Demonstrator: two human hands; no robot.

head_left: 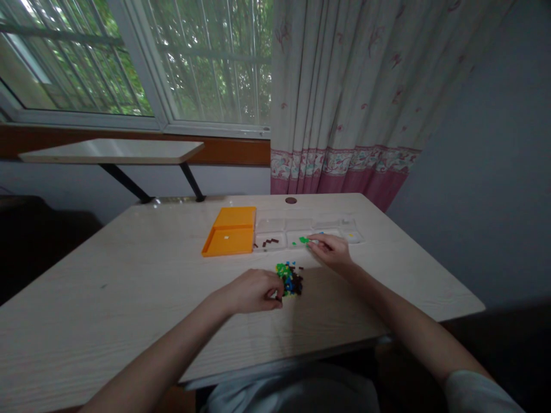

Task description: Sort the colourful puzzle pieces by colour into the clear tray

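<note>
A small heap of tiny coloured pieces (289, 278), green, blue, yellow and dark brown, lies on the pale wooden table (129, 275). My left hand (253, 291) rests at the heap's left edge with its fingers curled in a pinch on something I cannot make out. My right hand (330, 248) reaches to the clear compartment box (310, 231), fingers pinched over a green piece (304, 240) in a front compartment. Dark brown pieces (270, 242) lie in the box's left compartment.
An orange lid (231, 230) lies open to the left of the clear box. A round cable hole (291, 200) is near the table's far edge. A shelf (112, 150) juts out under the window, and a curtain (344, 97) hangs behind.
</note>
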